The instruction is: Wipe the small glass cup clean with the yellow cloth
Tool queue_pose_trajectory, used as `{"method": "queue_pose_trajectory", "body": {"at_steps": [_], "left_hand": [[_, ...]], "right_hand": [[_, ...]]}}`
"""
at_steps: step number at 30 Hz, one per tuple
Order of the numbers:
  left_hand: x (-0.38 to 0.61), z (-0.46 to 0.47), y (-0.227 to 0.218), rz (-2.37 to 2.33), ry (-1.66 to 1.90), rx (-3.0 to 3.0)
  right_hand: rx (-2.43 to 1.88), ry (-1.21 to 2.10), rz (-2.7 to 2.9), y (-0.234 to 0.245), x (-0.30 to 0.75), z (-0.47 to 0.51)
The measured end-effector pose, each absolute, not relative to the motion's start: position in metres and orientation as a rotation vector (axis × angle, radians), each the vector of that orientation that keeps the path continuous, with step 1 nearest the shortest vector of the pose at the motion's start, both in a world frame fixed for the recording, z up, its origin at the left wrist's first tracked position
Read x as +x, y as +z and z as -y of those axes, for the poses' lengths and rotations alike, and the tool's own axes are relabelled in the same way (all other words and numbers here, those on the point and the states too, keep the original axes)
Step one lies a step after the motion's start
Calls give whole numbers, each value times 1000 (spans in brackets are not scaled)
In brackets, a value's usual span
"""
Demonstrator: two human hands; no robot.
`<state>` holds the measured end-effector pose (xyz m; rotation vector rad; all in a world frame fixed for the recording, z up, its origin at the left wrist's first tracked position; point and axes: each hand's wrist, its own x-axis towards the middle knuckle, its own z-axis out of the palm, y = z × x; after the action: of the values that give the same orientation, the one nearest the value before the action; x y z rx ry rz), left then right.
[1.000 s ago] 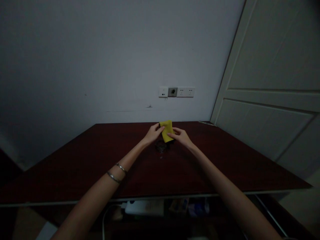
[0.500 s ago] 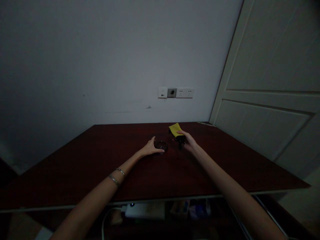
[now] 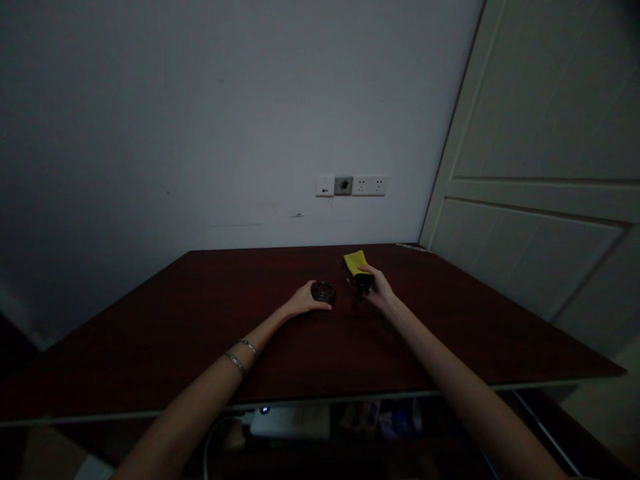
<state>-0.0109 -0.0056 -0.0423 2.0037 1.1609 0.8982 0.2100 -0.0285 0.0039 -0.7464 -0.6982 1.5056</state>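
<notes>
Dark red wooden bench (image 3: 150,333) fills the lower view, and at the left two thin silver bangles (image 3: 236,355) circle the left forearm. The left hand (image 3: 303,300) lies low on the wood, its fingers (image 3: 323,307) close together and curled against the near side of a small round dark glass dish (image 3: 323,291); whether they grip it or only touch it, I cannot tell. Just right of the dish, the right hand (image 3: 379,292) has its fingers (image 3: 366,269) pressed together on a soft yellow cloth pouch (image 3: 355,263) with a black lower part, its yellow end pointing away from the person. The hand and the dim light hide that black part's shape. Farther back, a white wall socket plate (image 3: 351,186) sits on the pale wall; a white panelled door (image 3: 530,200) stands at the right. Below the bench edge, a white power adapter (image 3: 290,423) sits among shadowy items too dark to name.
</notes>
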Motion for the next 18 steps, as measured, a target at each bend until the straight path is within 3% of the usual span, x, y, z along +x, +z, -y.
{"method": "queue_pose_trajectory", "body": {"at_steps": [9,18], "left_hand": [[-13,4,-41,-1214,929,1991],[-2,5,-44,-1111,1151,1937]], "right_hand": [[-905,1204,820,1,210,23],[-866,343,2051,37,203,26]]}}
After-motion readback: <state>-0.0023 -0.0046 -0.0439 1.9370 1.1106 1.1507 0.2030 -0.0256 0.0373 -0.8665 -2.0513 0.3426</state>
